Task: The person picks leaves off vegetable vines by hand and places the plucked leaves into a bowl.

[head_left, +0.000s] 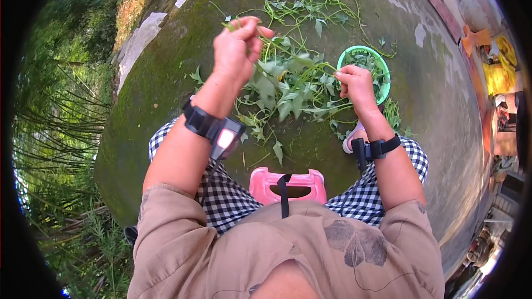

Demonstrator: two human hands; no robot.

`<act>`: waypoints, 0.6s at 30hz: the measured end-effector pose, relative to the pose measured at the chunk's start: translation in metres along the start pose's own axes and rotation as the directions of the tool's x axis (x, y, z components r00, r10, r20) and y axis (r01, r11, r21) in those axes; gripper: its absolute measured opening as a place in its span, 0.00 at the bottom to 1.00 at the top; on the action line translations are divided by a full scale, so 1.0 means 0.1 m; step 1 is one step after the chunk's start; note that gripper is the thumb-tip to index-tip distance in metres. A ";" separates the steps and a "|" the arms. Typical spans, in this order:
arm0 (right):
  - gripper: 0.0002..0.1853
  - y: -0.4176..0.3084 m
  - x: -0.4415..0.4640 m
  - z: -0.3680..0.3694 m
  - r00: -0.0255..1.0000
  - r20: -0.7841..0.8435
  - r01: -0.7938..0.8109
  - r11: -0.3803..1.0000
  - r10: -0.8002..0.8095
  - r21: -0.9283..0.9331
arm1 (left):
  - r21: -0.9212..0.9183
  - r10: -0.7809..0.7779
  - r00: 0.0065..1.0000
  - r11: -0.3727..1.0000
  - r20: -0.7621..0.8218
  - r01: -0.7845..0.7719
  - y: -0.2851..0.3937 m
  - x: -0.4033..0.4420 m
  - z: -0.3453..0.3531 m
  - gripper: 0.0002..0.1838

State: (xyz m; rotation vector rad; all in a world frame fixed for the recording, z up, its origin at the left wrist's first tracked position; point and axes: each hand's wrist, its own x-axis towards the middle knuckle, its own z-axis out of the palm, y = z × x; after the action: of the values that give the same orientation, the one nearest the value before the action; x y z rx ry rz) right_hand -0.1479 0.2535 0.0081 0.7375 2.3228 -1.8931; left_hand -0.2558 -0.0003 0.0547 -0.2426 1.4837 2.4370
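Observation:
My left hand (238, 47) is raised at the upper left, its fingers pinched on one end of a leafy green vine (299, 61). The stretch of vine with hanging leaves runs across to my right hand (356, 84), which pinches it with thumb and fingers near the basin. Below the vine, a heap of leafy green stems (293, 97) lies on the ground. Just beyond my right hand is a round green-rimmed basin (387, 72) holding green leaves. Farther up, thin stems (310, 0) lie in a loose tangle.
A pink plastic stool (288, 180) is between my legs. Mossy concrete ground (166, 116) surrounds the stems. Pale stone blocks (138, 44) edge the left side beside bushes. Yellow bags (500, 72) and other household items are at the far right.

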 end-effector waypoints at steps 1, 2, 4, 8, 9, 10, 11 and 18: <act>0.05 0.03 0.00 -0.02 1.000 0.007 0.008 1.000 -0.008 -0.015 | 0.027 0.079 0.997 0.997 0.004 -0.079 0.10 0.03 -0.08 0.06; 0.05 0.07 0.01 -0.06 1.000 0.021 0.004 1.000 -0.004 -0.023 | 0.090 0.135 0.990 0.987 -0.046 -0.131 0.19 0.05 -0.14 0.06; 0.05 0.11 0.03 -0.12 0.999 0.051 -0.002 0.999 0.005 -0.041 | 0.219 0.302 0.947 0.937 -0.111 -0.273 0.39 0.07 -0.24 0.07; 0.06 0.03 0.02 -0.19 0.980 0.198 -0.014 0.999 0.022 -0.043 | 0.394 0.350 0.937 0.862 -0.012 -0.317 0.58 0.09 -0.35 0.11; 0.07 -0.06 0.00 -0.22 0.958 0.282 -0.011 0.993 0.045 -0.121 | 0.493 0.283 0.958 0.829 0.038 -0.265 0.55 0.08 -0.34 0.11; 0.07 -0.10 0.00 -0.23 0.941 0.337 0.032 0.993 0.009 -0.114 | 0.587 0.209 0.975 0.780 0.078 -0.215 0.50 0.06 -0.32 0.11; 0.07 -0.12 -0.01 -0.21 0.920 0.391 0.074 0.992 -0.027 -0.105 | 0.572 0.178 0.976 0.790 0.129 -0.220 0.36 0.03 -0.24 0.11; 0.11 -0.40 -0.07 -0.21 0.805 0.579 0.193 0.980 -0.129 -0.050 | 0.642 -0.458 0.803 0.757 0.382 0.126 -0.18 -0.36 0.20 0.07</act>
State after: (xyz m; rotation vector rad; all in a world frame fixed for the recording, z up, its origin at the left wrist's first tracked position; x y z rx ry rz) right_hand -0.1525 0.2653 0.0518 -0.0638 2.1046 -1.7087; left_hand -0.2161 0.0198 0.0589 0.2763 1.6752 1.4963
